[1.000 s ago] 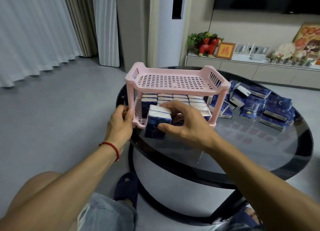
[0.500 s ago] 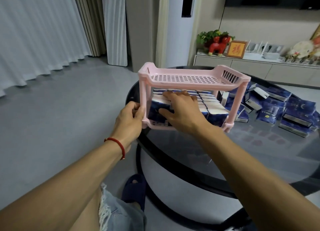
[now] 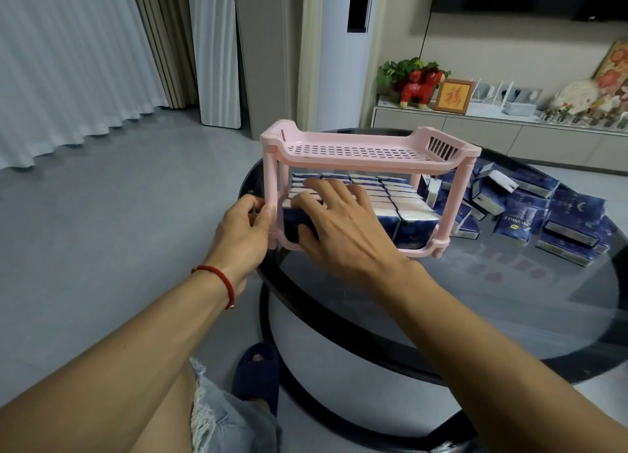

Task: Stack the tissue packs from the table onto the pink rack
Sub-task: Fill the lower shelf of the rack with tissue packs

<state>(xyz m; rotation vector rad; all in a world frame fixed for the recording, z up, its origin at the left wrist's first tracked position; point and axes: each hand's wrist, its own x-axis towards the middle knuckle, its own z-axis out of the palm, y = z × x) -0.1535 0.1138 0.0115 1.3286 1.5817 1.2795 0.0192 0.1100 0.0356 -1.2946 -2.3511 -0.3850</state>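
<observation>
The pink two-tier rack (image 3: 356, 153) stands at the near left of the round glass table (image 3: 475, 299). Its top shelf is bare. Blue and white tissue packs (image 3: 404, 211) fill the lower shelf in upright rows. My left hand (image 3: 243, 230) grips the rack's front left post. Reaching in under the top shelf, my right hand (image 3: 343, 228) lies with spread fingers across the tops of the front left packs, thumb against the front of one. A heap of loose tissue packs (image 3: 520, 214) lies on the table to the right of the rack.
A low white cabinet (image 3: 492, 133) with a red toy horse, a frame and ornaments runs along the far wall. Curtains hang at the left over grey floor. My knee and a dark slipper (image 3: 256, 371) are below the table's near edge.
My right hand has carried a tissue pack from in front of the rack into the lower shelf's front left and now lies flat over it. My left hand kept hold of the post.
</observation>
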